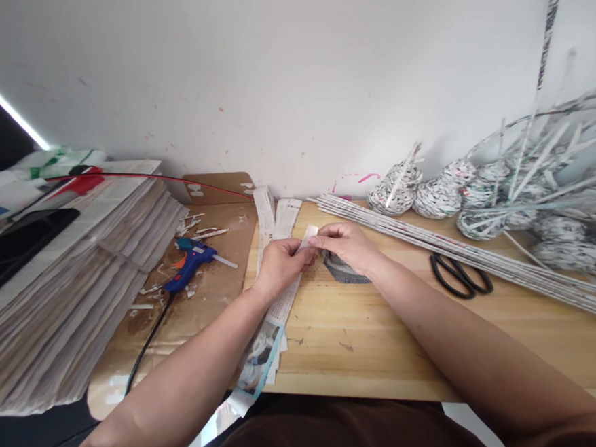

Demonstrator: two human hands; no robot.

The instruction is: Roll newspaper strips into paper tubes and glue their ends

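Observation:
My left hand (pixel 283 263) is closed, its thumb and fingers pinching a narrow newspaper strip (pixel 310 232) whose pale end sticks up. Close beside it, my right hand (pixel 350 246) pinches the same strip with thumb and forefinger near that end. Below the left hand, more newspaper strips (pixel 286 299) lie lengthwise, one with a coloured picture hanging over the table edge. Others (pixel 287 217) reach toward the wall. Partly hidden under my right hand is a grey round thing with a dark patterned rim (pixel 346 276); its kind is unclear.
A blue glue gun (pixel 191 265) lies on stained cardboard (pixel 221 300) among paper scraps. Left stands a tall stack of newspaper (pixel 84 283) with a black phone-like slab (pixel 25 252) on top. Rolled paper sticks (pixel 430 236), black-handled scissors (pixel 461 276) and woven paper shapes (pixel 395 187) are right.

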